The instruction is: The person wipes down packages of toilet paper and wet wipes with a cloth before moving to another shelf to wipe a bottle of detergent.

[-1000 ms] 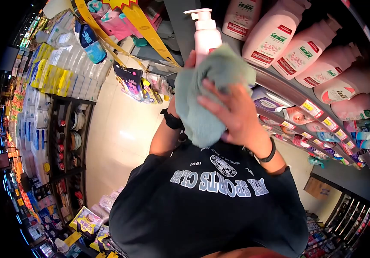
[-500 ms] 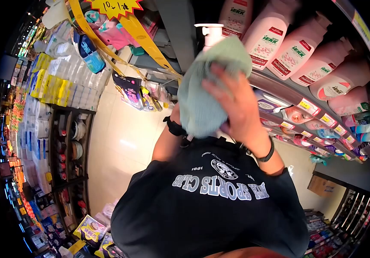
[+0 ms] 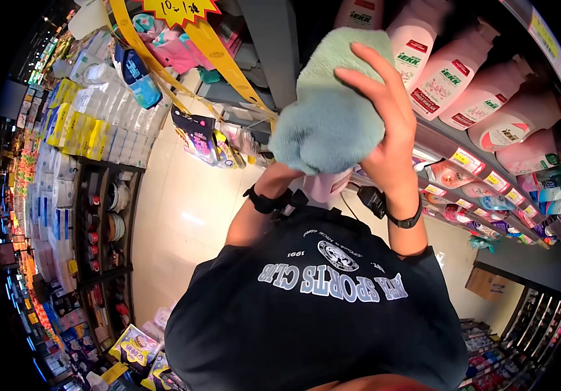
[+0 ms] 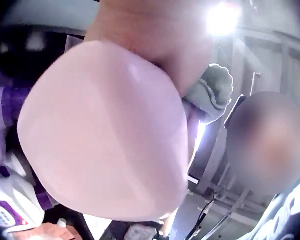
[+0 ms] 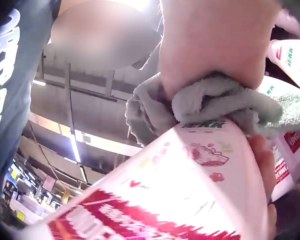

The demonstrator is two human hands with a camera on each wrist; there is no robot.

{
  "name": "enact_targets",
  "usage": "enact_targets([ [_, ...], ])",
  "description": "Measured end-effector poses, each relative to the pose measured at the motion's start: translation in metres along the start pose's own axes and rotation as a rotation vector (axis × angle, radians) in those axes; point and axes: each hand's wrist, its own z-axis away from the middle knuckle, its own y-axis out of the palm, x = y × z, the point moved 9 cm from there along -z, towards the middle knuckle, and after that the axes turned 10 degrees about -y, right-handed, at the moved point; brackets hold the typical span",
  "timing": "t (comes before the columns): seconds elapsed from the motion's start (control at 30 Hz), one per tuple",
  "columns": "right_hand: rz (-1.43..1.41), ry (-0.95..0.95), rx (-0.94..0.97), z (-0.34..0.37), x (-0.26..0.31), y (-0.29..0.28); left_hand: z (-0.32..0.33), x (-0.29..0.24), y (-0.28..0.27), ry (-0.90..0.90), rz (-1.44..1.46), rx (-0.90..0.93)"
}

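Observation:
A pink pump bottle (image 3: 325, 186) with a red-banded label is tilted in front of my chest, its base toward me. My left hand (image 3: 282, 173) grips it from the far side, mostly hidden by cloth in the head view. In the right wrist view the left fingers (image 5: 263, 167) curl round the bottle's edge. A grey-green towel (image 3: 336, 124) covers the upper part of the bottle, hiding the pump. My right hand (image 3: 388, 111) holds the towel against the bottle, fingers spread and bent over it. The bottle's plain base (image 4: 105, 135) fills the left wrist view.
More pink bottles (image 3: 446, 81) stand in a row on the upper right shelf, above a price-tag rail (image 3: 469, 161). Yellow strips (image 3: 225, 58) hang at upper left. Packaged goods (image 3: 78, 124) line the left side, beyond the pale floor (image 3: 189, 202).
The bottle's pump showed above the towel earlier and is now covered. My right hand has moved up and to the right with the towel, and the bottle's lower part now shows beneath it.

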Motion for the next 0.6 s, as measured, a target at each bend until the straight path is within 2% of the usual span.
enact_targets([
  [0.23,0.012,0.003,0.061,0.063,0.038,0.038,0.007,-0.006,0.003,0.024,-0.012,0.008],
  [0.33,-0.015,0.028,0.076,0.043,0.027,0.029,0.010,-0.007,0.008,0.026,-0.027,0.008],
  [0.47,0.008,-0.042,-0.026,0.005,0.007,0.009,0.013,-0.008,0.014,0.036,-0.040,0.002],
  [0.6,0.036,-0.038,0.133,0.024,0.028,0.028,0.013,-0.012,0.017,0.067,-0.022,-0.006],
])
